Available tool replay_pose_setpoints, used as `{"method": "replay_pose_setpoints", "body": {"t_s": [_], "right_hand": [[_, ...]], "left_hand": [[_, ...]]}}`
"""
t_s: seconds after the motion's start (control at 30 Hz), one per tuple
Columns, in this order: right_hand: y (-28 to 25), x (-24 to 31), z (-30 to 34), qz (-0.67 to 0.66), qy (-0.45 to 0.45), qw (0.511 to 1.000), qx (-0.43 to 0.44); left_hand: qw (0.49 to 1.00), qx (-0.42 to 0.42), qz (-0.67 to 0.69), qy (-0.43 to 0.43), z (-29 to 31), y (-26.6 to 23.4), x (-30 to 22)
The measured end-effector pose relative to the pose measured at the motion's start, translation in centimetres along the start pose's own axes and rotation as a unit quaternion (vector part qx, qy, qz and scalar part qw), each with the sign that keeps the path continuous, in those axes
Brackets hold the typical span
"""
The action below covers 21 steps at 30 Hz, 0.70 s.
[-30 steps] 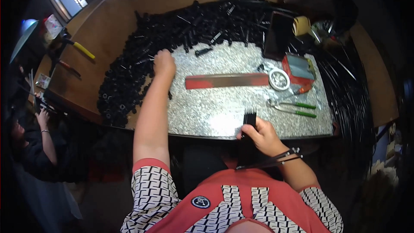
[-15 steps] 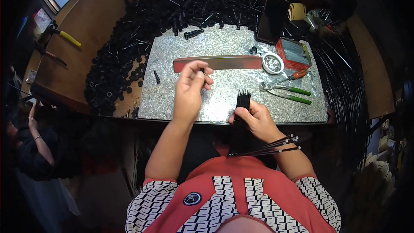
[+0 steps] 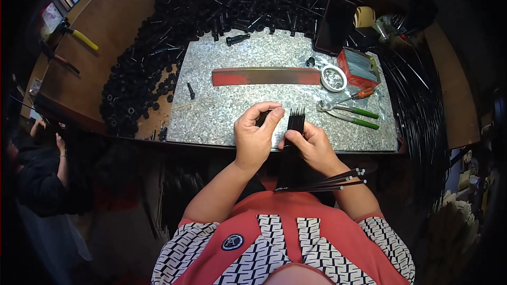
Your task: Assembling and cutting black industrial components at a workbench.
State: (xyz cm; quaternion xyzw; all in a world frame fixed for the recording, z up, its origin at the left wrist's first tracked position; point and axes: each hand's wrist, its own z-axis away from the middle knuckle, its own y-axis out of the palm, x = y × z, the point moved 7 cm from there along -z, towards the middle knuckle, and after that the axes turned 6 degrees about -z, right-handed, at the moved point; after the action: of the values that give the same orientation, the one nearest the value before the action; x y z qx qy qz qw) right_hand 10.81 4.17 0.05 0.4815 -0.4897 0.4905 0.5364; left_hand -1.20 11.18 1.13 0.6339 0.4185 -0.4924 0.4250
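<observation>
My right hand (image 3: pixel 316 149) is closed round a flat bundle of thin black rods (image 3: pixel 297 122), held upright at the near edge of a speckled stone slab (image 3: pixel 208 121). The rods' fine tips stand above my thumb. Just left of these tips, my left hand (image 3: pixel 253 136) pinches thumb against fingers. Something small and dark shows within it, too hidden to name. Several longer black rods with white ends (image 3: pixel 338 180) lie across my right forearm. Beyond my hands rests a long red and brown bar (image 3: pixel 264 77).
Green-handled pliers (image 3: pixel 360 116), an orange-handled screwdriver (image 3: pixel 363 93), a white bowl (image 3: pixel 345 77) of silvery bits and a red box (image 3: pixel 363 73) sit at the right. A phone (image 3: pixel 335 24) stands behind. Black plastic parts (image 3: pixel 179 31) heap along the back and left. Another person (image 3: pixel 45 174) is at far left.
My left hand has come down and to the right, from over the bar to beside the rod tips. The right hand keeps its hold on the bundle, almost unmoved.
</observation>
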Motion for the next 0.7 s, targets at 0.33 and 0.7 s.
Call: {"method": "replay_pose_setpoints", "body": {"t_s": [0.33,0.7], "right_hand": [[0.2,-0.1,0.1,0.016,0.022,0.999,0.021],[-0.1,-0.1,-0.1,0.038,0.020,0.999,0.023]], "left_hand": [[1.000,0.012,0.011,0.012,0.2,0.7,-0.6],[0.992,0.028,0.098,-0.076,1.0,0.7,0.9]]}}
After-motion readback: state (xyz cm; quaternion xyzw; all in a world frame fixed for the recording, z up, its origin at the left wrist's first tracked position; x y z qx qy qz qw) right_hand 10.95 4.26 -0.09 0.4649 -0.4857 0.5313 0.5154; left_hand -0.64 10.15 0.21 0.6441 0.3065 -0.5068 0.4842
